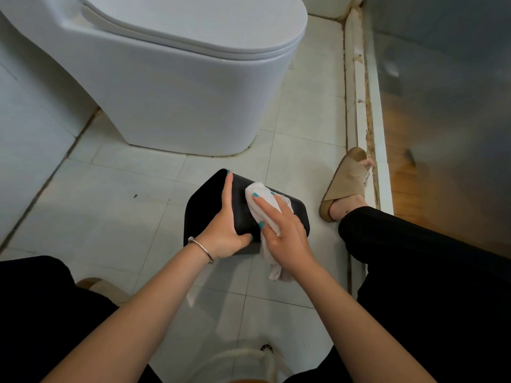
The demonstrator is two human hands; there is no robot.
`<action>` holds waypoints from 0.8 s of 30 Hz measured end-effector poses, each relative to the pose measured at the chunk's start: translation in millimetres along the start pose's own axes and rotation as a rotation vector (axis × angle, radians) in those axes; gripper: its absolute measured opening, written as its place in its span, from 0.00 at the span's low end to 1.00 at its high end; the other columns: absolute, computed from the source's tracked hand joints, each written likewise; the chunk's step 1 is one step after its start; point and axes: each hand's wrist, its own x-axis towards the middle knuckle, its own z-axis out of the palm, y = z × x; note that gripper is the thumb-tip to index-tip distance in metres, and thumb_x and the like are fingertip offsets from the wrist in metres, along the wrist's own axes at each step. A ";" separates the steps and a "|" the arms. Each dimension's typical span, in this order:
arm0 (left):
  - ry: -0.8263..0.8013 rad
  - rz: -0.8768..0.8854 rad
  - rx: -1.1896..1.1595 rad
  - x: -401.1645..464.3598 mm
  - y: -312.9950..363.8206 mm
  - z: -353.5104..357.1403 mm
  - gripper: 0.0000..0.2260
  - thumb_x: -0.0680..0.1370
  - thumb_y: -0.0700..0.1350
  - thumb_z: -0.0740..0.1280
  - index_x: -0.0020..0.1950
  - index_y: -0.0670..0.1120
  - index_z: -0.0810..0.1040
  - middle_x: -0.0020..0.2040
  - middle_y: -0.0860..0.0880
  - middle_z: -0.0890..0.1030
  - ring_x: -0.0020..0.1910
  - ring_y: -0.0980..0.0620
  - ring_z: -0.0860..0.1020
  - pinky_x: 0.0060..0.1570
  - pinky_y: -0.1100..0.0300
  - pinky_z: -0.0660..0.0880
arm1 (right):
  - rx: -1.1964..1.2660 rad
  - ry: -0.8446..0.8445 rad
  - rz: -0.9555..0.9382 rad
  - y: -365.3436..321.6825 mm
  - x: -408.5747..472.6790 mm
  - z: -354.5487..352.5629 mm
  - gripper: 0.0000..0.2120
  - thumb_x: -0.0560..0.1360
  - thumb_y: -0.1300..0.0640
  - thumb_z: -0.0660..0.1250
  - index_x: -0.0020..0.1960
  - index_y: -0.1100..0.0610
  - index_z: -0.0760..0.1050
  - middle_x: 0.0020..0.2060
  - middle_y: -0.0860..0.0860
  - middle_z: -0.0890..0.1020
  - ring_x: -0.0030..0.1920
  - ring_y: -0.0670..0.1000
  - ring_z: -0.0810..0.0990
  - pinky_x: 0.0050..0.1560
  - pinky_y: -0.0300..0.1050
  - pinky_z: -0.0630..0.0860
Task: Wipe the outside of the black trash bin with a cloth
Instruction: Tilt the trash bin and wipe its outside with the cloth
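Both forearms reach in from the bottom edge, black trouser legs either side. From where I'm watching, the left hand (225, 230) grips the black trash bin (204, 205) on its left part, fingers stretched along the top face, thumb clamped on the near edge; a thin bracelet (201, 246) is on that wrist. Right hand (282, 230) presses a white cloth (258, 194) flat onto the bin's top, fingers slightly apart over it, and a tail of cloth hangs down off the near side under the wrist. Bin sits on the white tile floor (110, 217), just in front of the white toilet (177, 87). Tan sandal (347, 183) on a foot is right of the bin, beside the raised white curb (359, 92).
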 end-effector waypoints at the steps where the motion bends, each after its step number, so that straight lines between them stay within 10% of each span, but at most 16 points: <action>1: -0.003 0.002 0.003 -0.6 -0.9 -1.6 0.56 0.69 0.34 0.72 0.73 0.60 0.29 0.66 0.54 0.66 0.50 0.57 0.78 0.48 0.67 0.75 | 0.003 -0.002 0.015 4.8 0.4 -1.0 0.34 0.78 0.61 0.62 0.68 0.24 0.58 0.75 0.44 0.62 0.67 0.57 0.68 0.66 0.47 0.67; 24: 0.031 0.002 0.008 -10.9 -4.7 2.2 0.58 0.68 0.34 0.72 0.72 0.63 0.28 0.71 0.59 0.56 0.56 0.58 0.72 0.59 0.60 0.74 | -0.060 -0.021 0.286 51.8 5.0 -8.3 0.30 0.78 0.60 0.62 0.74 0.36 0.59 0.75 0.51 0.60 0.70 0.59 0.64 0.69 0.52 0.63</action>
